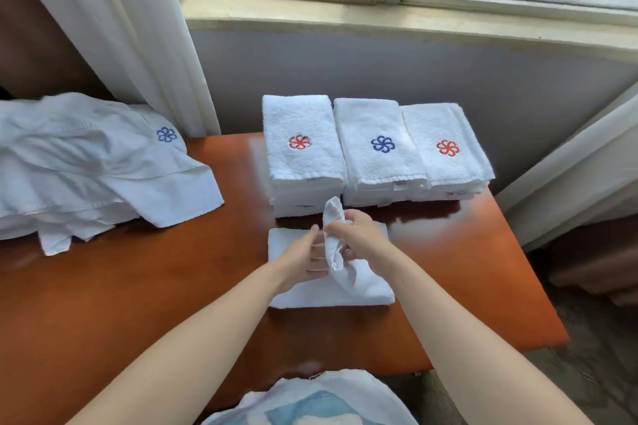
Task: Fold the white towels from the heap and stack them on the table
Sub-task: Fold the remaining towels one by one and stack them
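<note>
The orange-brown table [138, 293] fills most of the view. On its far left lies the heap [86, 162] of loose white linen, rumpled, one corner spilling toward the middle and well apart from both hands. Against the wall at the table's far edge stand three piles of folded towels side by side and touching: the left stack [300, 155] with a red flower mark on top, the middle stack [379, 155] with a blue one and the right stack [447, 159] with a red one. Just in front of the left and middle stacks, close to them but not touching as far as can be seen, lies the towel [366, 293] now being worked, partly folded, its long side running left to right across the person. The left hand [303, 259] lies flat on its middle, fingers straight and spread, pressing it to the table. The right hand [359, 235] is closed round a raised flap [333, 216] of the same towel, fingers and thumb curled about the bunched edge, which stands up just beside the left fingertips. The flap comes up from the right half, so the next fold probably goes over from right to left, turning on the line the left hand holds down. That hand would need to slide out as the flap comes down. The right hand is the one placed to carry the fold, and the stacks lie straight ahead of both hands.
</note>
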`<state>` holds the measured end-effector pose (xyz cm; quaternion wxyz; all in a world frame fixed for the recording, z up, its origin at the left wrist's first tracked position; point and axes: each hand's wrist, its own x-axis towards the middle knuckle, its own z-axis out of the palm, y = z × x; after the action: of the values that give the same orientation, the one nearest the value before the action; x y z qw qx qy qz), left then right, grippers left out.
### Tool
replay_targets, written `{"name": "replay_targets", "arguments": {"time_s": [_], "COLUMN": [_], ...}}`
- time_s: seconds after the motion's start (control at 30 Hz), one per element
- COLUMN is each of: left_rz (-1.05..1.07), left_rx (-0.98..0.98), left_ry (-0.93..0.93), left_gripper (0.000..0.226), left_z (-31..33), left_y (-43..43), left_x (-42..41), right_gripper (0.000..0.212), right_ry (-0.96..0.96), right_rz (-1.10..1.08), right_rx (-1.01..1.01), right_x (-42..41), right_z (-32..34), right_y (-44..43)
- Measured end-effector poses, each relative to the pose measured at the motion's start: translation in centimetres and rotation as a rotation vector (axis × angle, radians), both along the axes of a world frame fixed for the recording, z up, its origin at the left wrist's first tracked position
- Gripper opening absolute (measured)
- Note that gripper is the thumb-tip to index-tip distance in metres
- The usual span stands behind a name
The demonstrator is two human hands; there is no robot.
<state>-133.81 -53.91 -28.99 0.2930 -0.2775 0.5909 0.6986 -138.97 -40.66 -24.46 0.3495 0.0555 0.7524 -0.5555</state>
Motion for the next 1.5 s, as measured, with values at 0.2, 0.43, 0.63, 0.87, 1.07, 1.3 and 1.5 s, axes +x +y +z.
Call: {"name": "replay_targets", "arguments": {"time_s": [0.2,0.43,0.63,0.87,1.07,1.3,1.5], "left_rz": [0.027,0.041,-0.029,-0.185,-0.32,-1.008,-1.23], "left_rx": [0.007,-0.162,-0.513,-0.825,-1.124,-1.165,-1.198], "left_ry": [-0.021,0.014,0.157,0.214,0.38,0.859,0.554], "left_gripper": [0.049,0.06,0.033,0.044,0.061,0.055,0.098], "left_z": [0.6,-1.0,-3.4,-3.8,-4.0,-5.0,-5.9], "left_y": [-4.8,-5.3,-6.2,-6.7,-6.4,-5.6,-7.5], "left_x": [1.5,1.3,1.0,1.7,2.0,1.4,0.2], "right_gripper": [0.025,0.052,0.059,0.049,0.069,0.095,0.124], "right_ry": [-0.023,-0.016,-0.051,0.394,0.406,0.377,0.34], "right_rz": [-0.002,0.133,0.022,-0.213,0.151,0.336,0.409], "right_rx": [0.03,0.073,-0.082,0.398,0.861,0.947,0.882], "right_x": [2.4,4.3,5.4,5.7,6.4,7.5,7.4], "right_z": [-2.0,-4.6,-5.6,-6.5,-8.5,-10.8,-11.6], "right_y": [-3.7,-4.7,-4.0,-2.0,-1.2,-0.7,0.3]}}
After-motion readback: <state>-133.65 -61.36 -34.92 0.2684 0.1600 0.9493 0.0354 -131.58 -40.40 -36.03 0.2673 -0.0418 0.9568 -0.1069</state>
